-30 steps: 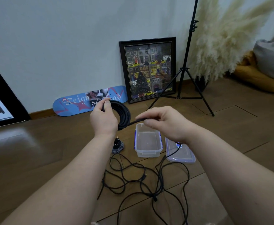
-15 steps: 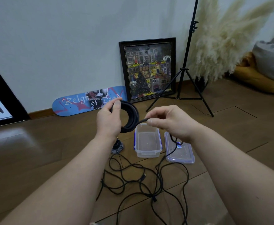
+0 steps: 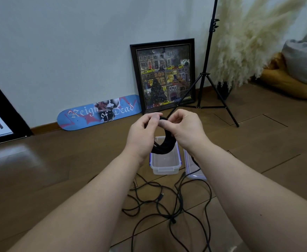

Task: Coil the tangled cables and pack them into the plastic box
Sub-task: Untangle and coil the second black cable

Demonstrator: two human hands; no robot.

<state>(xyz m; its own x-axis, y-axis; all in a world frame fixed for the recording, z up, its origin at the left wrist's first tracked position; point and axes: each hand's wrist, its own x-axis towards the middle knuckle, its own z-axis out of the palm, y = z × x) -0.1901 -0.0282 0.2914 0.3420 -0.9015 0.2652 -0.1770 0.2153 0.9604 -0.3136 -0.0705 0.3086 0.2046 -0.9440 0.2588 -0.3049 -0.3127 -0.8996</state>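
The black cable coil (image 3: 164, 145) is held in the air between both hands, directly above the far end of the clear plastic box (image 3: 165, 163). The left hand (image 3: 142, 135) grips the coil's left side, fingers curled round the bundled loops and thumb pressed at the top. The right hand (image 3: 184, 129) pinches the coil's top, fingers curled over the strands and touching the left thumb. The coil's lower arc hangs below both hands, over the box opening.

1 strand runs down from the coil under the right wrist to the loose cables (image 3: 169, 202), which lie tangled in overlapping loops on the wooden floor (image 3: 58, 170) between the forearms, just in front of the box. The box stands open on the floor; its rim has blue clips. The lid (image 3: 192, 170) lies flat just to the right of the box, partly hidden by the right forearm.

Further back, a blue skateboard deck (image 3: 98, 112) and a framed picture (image 3: 164, 76) lean against the wall. A black tripod stand (image 3: 206, 73) stands right of the picture, next to pampas grass (image 3: 249, 39). Cushions (image 3: 298, 70) lie at the far right.
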